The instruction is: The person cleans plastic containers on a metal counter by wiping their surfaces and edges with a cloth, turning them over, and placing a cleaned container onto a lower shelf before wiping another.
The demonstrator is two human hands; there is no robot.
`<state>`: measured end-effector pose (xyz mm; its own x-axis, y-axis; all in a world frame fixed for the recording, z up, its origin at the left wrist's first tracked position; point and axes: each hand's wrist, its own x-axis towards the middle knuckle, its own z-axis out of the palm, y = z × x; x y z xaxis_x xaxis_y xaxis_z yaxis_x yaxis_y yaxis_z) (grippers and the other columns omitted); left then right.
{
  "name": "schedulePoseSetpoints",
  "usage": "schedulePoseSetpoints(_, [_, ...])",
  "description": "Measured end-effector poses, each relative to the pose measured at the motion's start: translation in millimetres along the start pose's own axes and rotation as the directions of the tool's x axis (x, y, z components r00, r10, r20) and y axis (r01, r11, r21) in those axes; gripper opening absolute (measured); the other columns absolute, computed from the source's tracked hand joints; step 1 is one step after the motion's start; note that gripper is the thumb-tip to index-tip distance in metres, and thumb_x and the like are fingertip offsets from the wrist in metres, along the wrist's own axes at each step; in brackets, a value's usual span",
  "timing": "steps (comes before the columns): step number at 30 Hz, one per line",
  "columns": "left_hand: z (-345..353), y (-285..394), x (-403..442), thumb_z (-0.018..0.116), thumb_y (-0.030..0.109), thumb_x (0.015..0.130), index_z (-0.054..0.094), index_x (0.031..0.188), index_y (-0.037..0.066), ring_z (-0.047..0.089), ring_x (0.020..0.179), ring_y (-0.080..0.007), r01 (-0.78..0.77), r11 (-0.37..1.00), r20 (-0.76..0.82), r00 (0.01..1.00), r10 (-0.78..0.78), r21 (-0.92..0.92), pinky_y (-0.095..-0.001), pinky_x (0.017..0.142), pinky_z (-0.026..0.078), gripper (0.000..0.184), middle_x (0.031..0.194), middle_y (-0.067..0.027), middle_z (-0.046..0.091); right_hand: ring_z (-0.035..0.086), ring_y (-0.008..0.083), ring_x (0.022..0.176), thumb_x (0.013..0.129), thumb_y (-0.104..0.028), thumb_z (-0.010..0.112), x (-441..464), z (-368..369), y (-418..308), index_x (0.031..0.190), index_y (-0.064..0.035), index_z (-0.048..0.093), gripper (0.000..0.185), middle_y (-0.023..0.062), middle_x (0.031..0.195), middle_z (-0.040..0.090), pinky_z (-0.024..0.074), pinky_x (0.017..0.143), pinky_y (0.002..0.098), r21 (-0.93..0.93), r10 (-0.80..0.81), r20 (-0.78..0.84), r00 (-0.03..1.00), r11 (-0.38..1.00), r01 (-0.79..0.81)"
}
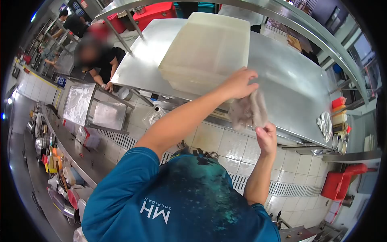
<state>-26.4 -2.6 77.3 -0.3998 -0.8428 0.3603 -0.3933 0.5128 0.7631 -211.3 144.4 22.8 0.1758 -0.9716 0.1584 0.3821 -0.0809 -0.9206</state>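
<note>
A crumpled greyish cloth (250, 109) hangs between my two hands in front of the steel table's near edge. My left hand (240, 83) is at its upper end, fingers curled, with the cloth coming out beneath the palm and thumb. Lower down, my right hand (267, 138) pinches the cloth's bottom corner between thumb and fingers. Just beyond my left hand, a large translucent plastic tub (209, 44) rests on the steel table (286, 80). Part of the tub's near right corner is hidden behind my left hand.
A white cloth (324, 126) lies at the table's right end, near several bottles (339, 111). At left, a person (100, 60) bends by a steel cart (109, 115). A counter with utensils (64, 173) runs along the left. A floor drain grate (290, 188) crosses the tiles.
</note>
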Motion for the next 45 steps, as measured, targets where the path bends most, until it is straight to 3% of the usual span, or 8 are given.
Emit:
schedulePoseSetpoints(7, [-95,-13,-25,0.067,0.022,0.090,0.063,0.117,0.004,0.062,0.102,-0.0207,0.150,0.987,0.109,0.984,-0.142,-0.063,-0.0351,0.089,0.050,0.033,0.113,-0.0091,0.064,0.053,0.0112,0.085,0.088,-0.016,0.071,30,2,-53,0.093,0.0012,0.069,0.018,0.0014,0.086,0.059,0.0421,0.073,0.0272,-0.555,0.077,0.032,0.997,0.831,-0.047])
schedulePoseSetpoints(14, [-52,47,-72,0.069,0.017,0.083,0.062,0.113,0.004,0.062,0.101,-0.0320,-0.214,0.958,0.125,0.962,0.241,-0.192,-0.0394,0.082,0.052,0.033,0.109,-0.0150,0.062,0.055,0.0249,0.117,0.095,-0.015,0.062,44,66,-21,0.117,0.0060,0.061,0.031,0.0150,0.122,0.062,0.0400,0.103,0.0410,0.011,-0.322,-0.238,0.916,0.943,0.334])
schedulePoseSetpoints(25, [-83,69,-16,0.060,0.012,0.086,0.059,0.089,0.004,0.062,0.081,-0.0335,-0.339,0.829,-0.072,0.936,0.345,-0.445,-0.0436,0.068,0.049,0.010,0.085,-0.0136,0.060,0.045,0.0288,0.130,0.100,-0.041,0.046,77,145,10,0.137,-0.0036,0.045,0.053,0.0148,0.138,0.050,0.0362,0.109,0.0428,-0.192,-0.542,-0.357,0.760,0.839,0.508])
schedulePoseSetpoints(27, [-73,71,-30,0.060,0.013,0.086,0.059,0.087,0.004,0.062,0.084,-0.0339,-0.317,0.828,0.263,0.843,0.470,-0.462,-0.0442,0.071,0.050,0.010,0.087,-0.0135,0.060,0.047,0.0277,0.127,0.100,-0.040,0.047,80,162,23,0.137,-0.0033,0.046,0.052,0.0143,0.136,0.051,0.0383,0.107,0.0415,-0.252,-0.531,-0.412,0.741,0.848,0.467])
schedulePoseSetpoints(32, [-111,31,-30,0.060,0.018,0.086,0.063,0.098,0.004,0.062,0.094,-0.0350,-0.525,0.708,0.249,0.691,0.679,-0.473,-0.0452,0.083,0.050,0.019,0.097,-0.0149,0.063,0.053,0.0251,0.121,0.099,-0.036,0.052,88,156,12,0.135,-0.0026,0.046,0.050,0.0132,0.129,0.055,0.0438,0.101,0.0384,-0.337,-0.488,-0.545,0.682,0.872,0.355])
schedulePoseSetpoints(39, [-178,-110,56,0.061,0.021,0.089,0.060,0.119,0.006,0.058,0.109,-0.0356,-0.078,0.950,0.194,0.981,0.019,0.302,-0.0428,0.092,0.048,0.033,0.122,-0.0154,0.057,0.060,0.0213,0.112,0.098,-0.031,0.057,135,104,-12,0.133,-0.0018,0.047,0.047,0.0125,0.123,0.059,0.0512,0.092,0.0335,-0.173,-0.209,-0.731,0.650,0.978,0.121])
schedulePoseSetpoints(42, [-170,-123,40,0.062,0.021,0.089,0.060,0.121,0.007,0.052,0.121,-0.0332,-0.023,0.962,0.240,0.970,-0.044,0.272,-0.0442,0.100,0.043,0.035,0.130,-0.0148,0.052,0.058,0.0302,0.117,0.096,-0.024,0.056,170,75,31,0.127,-0.0007,0.055,0.039,0.0149,0.128,0.060,0.0483,0.097,0.0389,-0.956,-0.227,-0.214,0.950,0.246,-0.157])
schedulePoseSetpoints(45, [-152,-123,17,0.059,0.020,0.089,0.059,0.124,0.006,0.043,0.131,-0.0310,-0.049,0.937,0.164,0.986,-0.009,0.345,-0.0464,0.109,0.033,0.037,0.137,-0.0152,0.049,0.055,0.0366,0.121,0.094,-0.019,0.056,203,128,39,0.122,-0.0003,0.060,0.034,0.0173,0.130,0.059,0.0458,0.100,0.0423,-0.968,-0.154,-0.032,0.988,-0.241,-0.069])
